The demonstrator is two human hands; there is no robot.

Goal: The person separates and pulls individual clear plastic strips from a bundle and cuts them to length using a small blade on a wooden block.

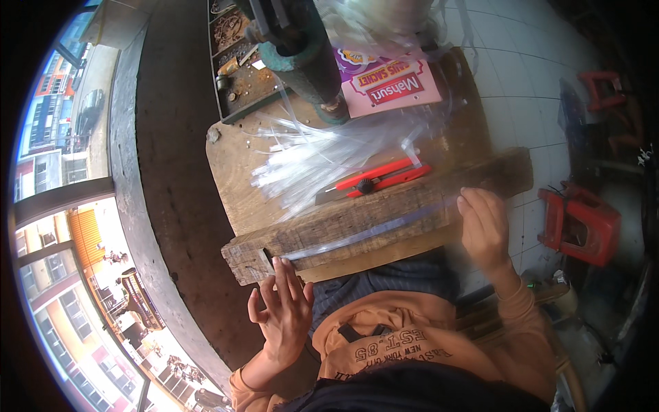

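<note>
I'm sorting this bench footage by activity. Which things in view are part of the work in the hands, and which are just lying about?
In hand:
- left hand and right hand, pressing at either end of a clear plastic strip
- weathered wooden plank under the strip

Lying about:
- red utility knife
- pile of clear strips
- pink-and-white packet
- red plastic stool

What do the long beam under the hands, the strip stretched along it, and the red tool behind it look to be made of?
The beam looks like rough, weathered wood: grey-brown grain, cracks and a chipped end. The strip, pinned by the left hand and the right hand, seems thin clear plastic film, glossy and see-through. The red tool looks like a plastic-bodied utility knife with a grey, probably metal, blade.
</note>
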